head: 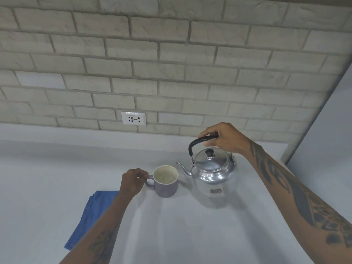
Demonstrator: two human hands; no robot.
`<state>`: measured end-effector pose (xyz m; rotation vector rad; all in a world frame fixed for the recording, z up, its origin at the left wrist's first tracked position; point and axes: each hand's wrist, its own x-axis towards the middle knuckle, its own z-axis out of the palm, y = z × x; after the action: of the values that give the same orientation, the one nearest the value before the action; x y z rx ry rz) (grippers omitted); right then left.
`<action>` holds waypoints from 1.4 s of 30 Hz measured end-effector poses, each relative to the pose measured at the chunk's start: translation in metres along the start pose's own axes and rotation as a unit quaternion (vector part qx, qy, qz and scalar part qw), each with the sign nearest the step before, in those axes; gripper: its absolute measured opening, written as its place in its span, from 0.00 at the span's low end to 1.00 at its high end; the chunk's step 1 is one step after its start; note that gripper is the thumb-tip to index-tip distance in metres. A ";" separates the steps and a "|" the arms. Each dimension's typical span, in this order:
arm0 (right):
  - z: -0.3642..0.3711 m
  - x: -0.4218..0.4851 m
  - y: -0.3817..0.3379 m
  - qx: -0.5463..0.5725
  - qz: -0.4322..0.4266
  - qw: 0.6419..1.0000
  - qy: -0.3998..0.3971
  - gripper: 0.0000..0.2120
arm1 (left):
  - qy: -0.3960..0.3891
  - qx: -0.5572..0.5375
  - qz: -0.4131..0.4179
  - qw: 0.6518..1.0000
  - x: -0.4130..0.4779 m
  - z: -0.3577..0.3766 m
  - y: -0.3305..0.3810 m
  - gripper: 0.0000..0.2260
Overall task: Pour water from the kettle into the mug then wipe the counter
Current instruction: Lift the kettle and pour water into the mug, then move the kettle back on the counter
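A shiny metal kettle (214, 173) with a black handle stands upright on the white counter (181, 229), its spout pointing left toward the mug. My right hand (223, 139) is closed around the top of the kettle's handle. A purple mug (166, 184) with a pale inside stands just left of the spout. My left hand (133, 181) pinches the mug's handle. A folded blue cloth (89, 214) lies flat on the counter to the left, partly hidden under my left forearm.
A pale brick wall (171, 63) runs along the back of the counter, with a white power socket (134, 118) set into it behind the mug. A plain white side wall (323, 130) closes the counter on the right.
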<state>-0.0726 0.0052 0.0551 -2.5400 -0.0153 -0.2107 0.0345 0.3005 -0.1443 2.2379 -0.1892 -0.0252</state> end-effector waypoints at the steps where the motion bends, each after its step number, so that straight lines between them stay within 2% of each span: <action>1: 0.000 -0.003 0.004 0.015 0.004 1.000 0.008 0.11 | 0.001 -0.005 -0.002 1.000 -0.001 0.000 0.001 0.03; 6: 0.003 -0.010 0.024 0.055 0.024 0.997 0.043 0.08 | -0.012 -0.036 -0.027 0.999 -0.006 -0.003 0.007 0.03; 9: 0.004 -0.012 0.034 0.068 0.030 0.995 0.060 0.07 | -0.042 -0.041 -0.065 0.996 -0.004 -0.008 0.017 0.07; 11: 0.003 -0.014 0.041 0.076 0.036 0.994 0.066 0.06 | -0.050 0.016 -0.069 0.996 -0.002 -0.013 0.035 0.12; 13: 0.001 -0.017 0.047 0.089 0.041 0.993 0.072 0.06 | -0.011 0.083 -0.023 0.996 -0.003 -0.019 0.068 0.12; 16: -0.001 -0.020 0.056 0.101 0.051 0.990 0.080 0.06 | -0.007 0.040 0.105 0.994 -0.005 -0.015 0.134 0.10; 20: -0.007 -0.023 0.065 0.109 0.057 0.988 0.092 0.06 | -0.099 0.014 0.226 0.969 -0.007 0.003 0.221 0.15; 23: -0.014 -0.025 0.071 0.118 0.062 0.986 0.102 0.07 | -0.190 0.071 0.248 0.947 -0.002 0.021 0.258 0.24; 25: -0.020 -0.026 0.076 0.121 0.066 0.985 0.108 0.07 | -0.235 0.119 0.241 0.934 0.003 0.033 0.271 0.26; 29: -0.030 -0.028 0.086 0.127 0.075 0.982 0.117 0.09 | -0.243 0.228 0.276 0.901 0.012 0.056 0.286 0.12; 32: -0.039 -0.028 0.095 0.119 0.086 0.982 0.119 0.11 | -0.232 0.228 0.292 0.900 0.019 0.068 0.293 0.04; 42: -0.066 -0.009 0.135 0.053 0.143 0.984 0.097 0.12 | -0.214 0.107 0.263 0.935 0.042 0.115 0.305 0.05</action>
<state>-0.0836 -0.1434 0.0320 -2.3704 0.3997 -0.3315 0.0270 0.0182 0.0230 2.2977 -1.0670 -0.2119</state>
